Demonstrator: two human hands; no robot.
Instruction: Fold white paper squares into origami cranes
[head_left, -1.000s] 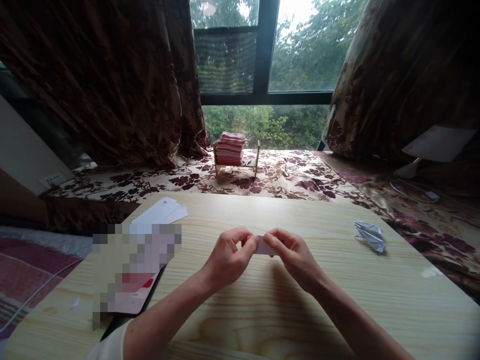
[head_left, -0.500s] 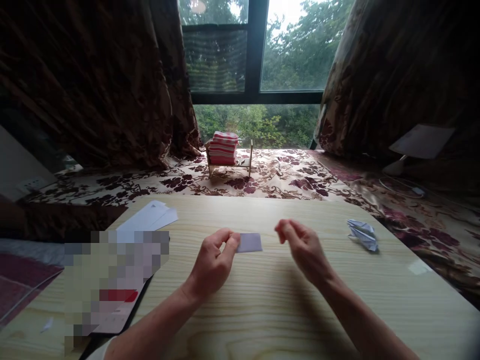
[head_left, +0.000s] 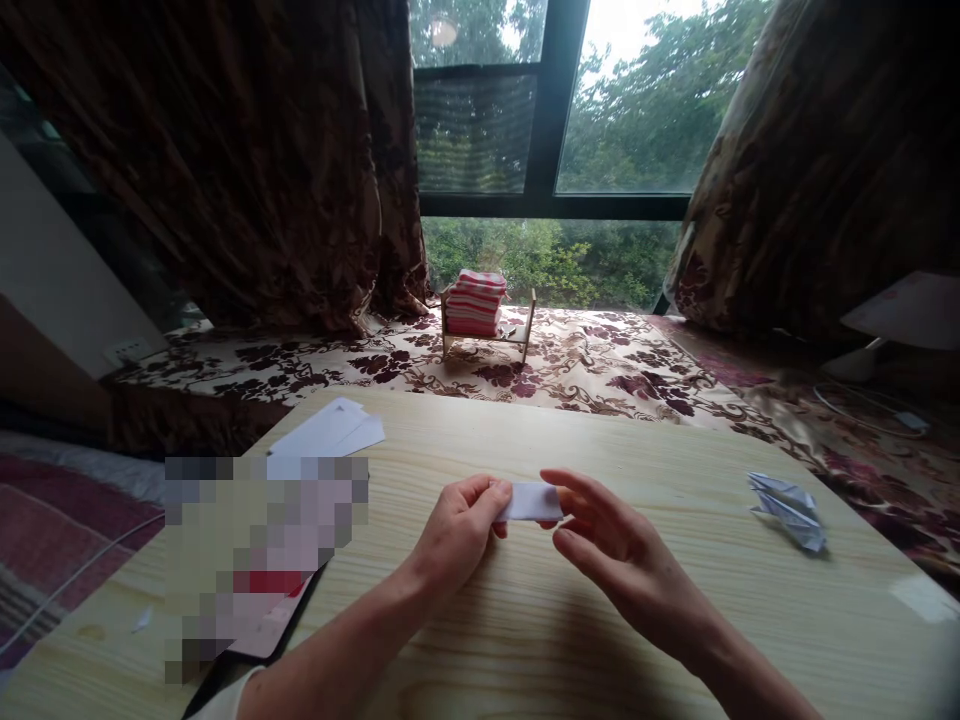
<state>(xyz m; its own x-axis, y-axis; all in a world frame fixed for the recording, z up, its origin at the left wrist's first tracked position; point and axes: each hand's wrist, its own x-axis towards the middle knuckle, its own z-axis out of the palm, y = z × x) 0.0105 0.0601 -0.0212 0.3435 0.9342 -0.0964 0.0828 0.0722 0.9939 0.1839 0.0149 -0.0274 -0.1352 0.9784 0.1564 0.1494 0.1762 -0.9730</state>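
My left hand (head_left: 466, 515) pinches the left end of a small white folded paper (head_left: 534, 502) between thumb and fingers, above the wooden table (head_left: 420, 640). At the paper's right end is my right hand (head_left: 611, 535), its thumb and fingers spread apart around that end. Some of its fingertips pass behind the paper, so I cannot tell whether they touch it. The paper looks like a flat rectangle, held roughly level.
Folded paper pieces (head_left: 787, 512) lie on the table's right side. White sheets (head_left: 322, 430) and a partly blurred tablet-like device (head_left: 262, 630) lie at the left. Beyond the table, a small rack (head_left: 529, 325) holds striped red-and-white cloths (head_left: 476, 305) before the window.
My right hand has moved in to the paper's right end and its fingers have opened. The left hand still grips the paper. The view has shifted slightly left.
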